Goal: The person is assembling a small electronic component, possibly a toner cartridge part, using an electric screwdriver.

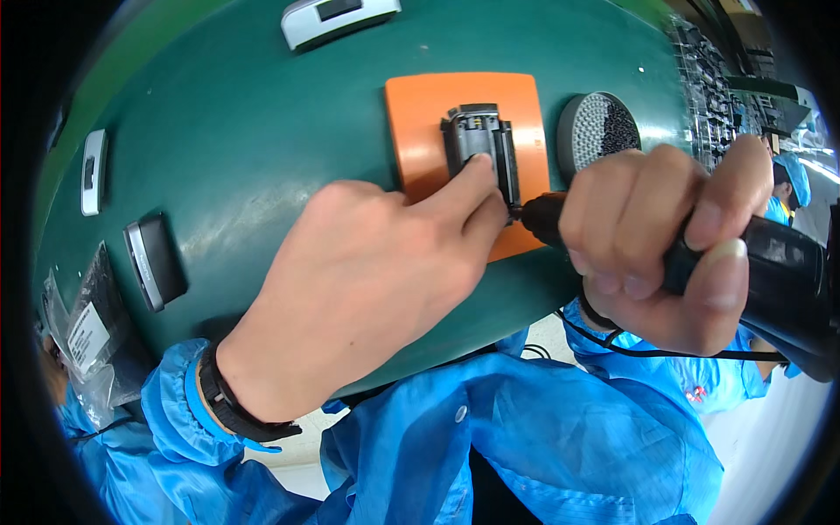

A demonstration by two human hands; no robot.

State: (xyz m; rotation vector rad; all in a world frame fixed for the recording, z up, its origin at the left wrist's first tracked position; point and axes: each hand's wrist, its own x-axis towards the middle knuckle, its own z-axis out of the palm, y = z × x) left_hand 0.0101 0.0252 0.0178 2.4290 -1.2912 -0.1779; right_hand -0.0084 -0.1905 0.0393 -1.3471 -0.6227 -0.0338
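Note:
A small black device housing (pixel 479 140) with a grey inside lies on an orange pad (pixel 420 114). My left hand (pixel 376 271) presses on it, index fingertip on the inner face and the other fingers bunched at its near end. My right hand (pixel 656 236) is wrapped round a black electric screwdriver (pixel 774 262), held almost level. Its tip meets the housing's lower right edge, close to my left fingers; the exact contact point is too small to make out.
A round grey dish (pixel 595 131) of small dark screws stands right of the pad. White-and-black devices (pixel 341 19) (pixel 94 172) and a dark one (pixel 156 262) lie on the green table (pixel 262 114). A labelled plastic bag (pixel 92 332) sits at the left edge. Racked parts (pixel 704 87) and a person (pixel 792 179) are at the right.

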